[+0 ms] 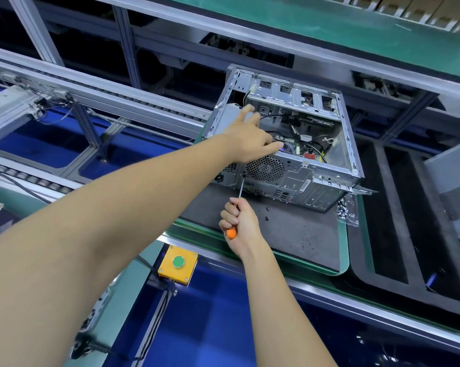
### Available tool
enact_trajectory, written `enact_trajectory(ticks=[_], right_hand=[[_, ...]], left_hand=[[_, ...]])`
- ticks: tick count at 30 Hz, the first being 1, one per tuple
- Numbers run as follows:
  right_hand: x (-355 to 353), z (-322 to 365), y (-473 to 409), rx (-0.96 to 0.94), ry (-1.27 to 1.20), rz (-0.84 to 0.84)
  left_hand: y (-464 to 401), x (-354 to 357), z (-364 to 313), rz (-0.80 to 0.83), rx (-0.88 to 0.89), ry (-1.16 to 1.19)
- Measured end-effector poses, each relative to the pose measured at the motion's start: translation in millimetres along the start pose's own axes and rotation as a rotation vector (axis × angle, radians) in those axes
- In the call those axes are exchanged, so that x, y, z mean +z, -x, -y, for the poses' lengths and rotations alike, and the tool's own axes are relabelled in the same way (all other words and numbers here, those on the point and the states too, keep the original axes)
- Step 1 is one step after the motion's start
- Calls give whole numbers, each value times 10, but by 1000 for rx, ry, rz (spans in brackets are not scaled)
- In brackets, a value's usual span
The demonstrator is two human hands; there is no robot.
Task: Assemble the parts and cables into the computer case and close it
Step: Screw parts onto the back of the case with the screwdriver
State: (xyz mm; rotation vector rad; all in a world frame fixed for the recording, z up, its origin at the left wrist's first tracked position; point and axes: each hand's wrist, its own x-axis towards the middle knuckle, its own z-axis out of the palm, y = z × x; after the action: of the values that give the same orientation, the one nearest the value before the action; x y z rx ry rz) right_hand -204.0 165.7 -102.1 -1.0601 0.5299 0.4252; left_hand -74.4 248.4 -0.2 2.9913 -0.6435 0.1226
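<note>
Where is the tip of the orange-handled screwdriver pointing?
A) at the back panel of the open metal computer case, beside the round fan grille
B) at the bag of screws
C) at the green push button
A: the right hand holds the orange-handled screwdriver with its tip at the open metal computer case, beside the round fan grille.

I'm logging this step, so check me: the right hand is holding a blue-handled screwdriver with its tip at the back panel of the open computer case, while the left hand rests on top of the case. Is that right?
Not quite: the screwdriver has an orange handle, not blue, as the head view shows. The rest holds: the right hand holds it with the tip at the back panel of the open computer case, and the left hand rests on top of the case.
</note>
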Motion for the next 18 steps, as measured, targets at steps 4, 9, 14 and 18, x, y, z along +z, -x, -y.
enact_trajectory(ticks=[4,9,14,18], right_hand=[[-29,-20,34,78,-114,56],[29,-25,65,48,0,-10],[104,7,64,-16,-5,35],[113,53,114,-44,103,6]], left_hand=[[599,315,-236,-651,-182,200],[1500,875,-770,-505,-859,1023],[1681,979,-1079,-205,-1137,1604],[1644,912,-1008,-186,-1002,1442]])
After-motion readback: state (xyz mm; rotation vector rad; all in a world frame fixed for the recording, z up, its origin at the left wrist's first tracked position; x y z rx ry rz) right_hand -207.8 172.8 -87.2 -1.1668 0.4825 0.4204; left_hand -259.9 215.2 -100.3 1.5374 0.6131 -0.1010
